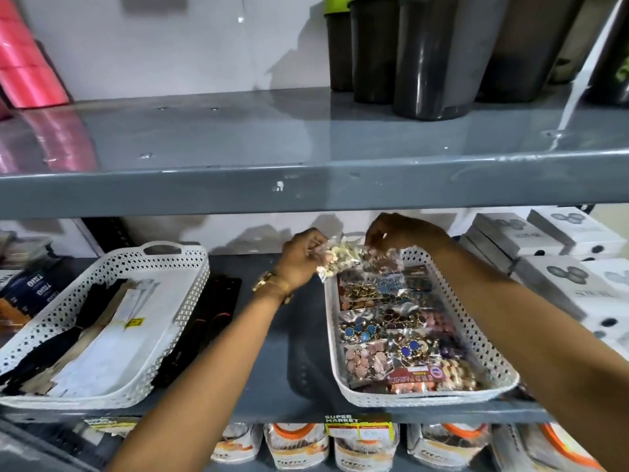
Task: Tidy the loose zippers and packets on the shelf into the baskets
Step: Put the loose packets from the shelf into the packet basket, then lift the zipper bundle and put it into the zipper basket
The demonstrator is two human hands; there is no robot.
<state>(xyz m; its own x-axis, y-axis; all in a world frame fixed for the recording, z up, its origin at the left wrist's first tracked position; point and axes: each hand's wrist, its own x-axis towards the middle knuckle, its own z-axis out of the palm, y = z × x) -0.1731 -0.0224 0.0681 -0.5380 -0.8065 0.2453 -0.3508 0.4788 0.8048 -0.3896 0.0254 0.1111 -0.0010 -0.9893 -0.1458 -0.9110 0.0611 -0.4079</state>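
Two white perforated baskets stand on the grey shelf. The left basket holds black and white zippers. The right basket is filled with several clear packets of coloured buttons. My left hand and my right hand are both raised over the far end of the right basket, each gripping a side of clear packets of pale buttons. A black card or packet lies loose on the shelf between the baskets, partly under the left basket's edge.
The upper shelf edge hangs just above my hands. White boxes are stacked right of the right basket. Dark packets sit at the far left. Dark tumblers and pink rolls stand on the upper shelf.
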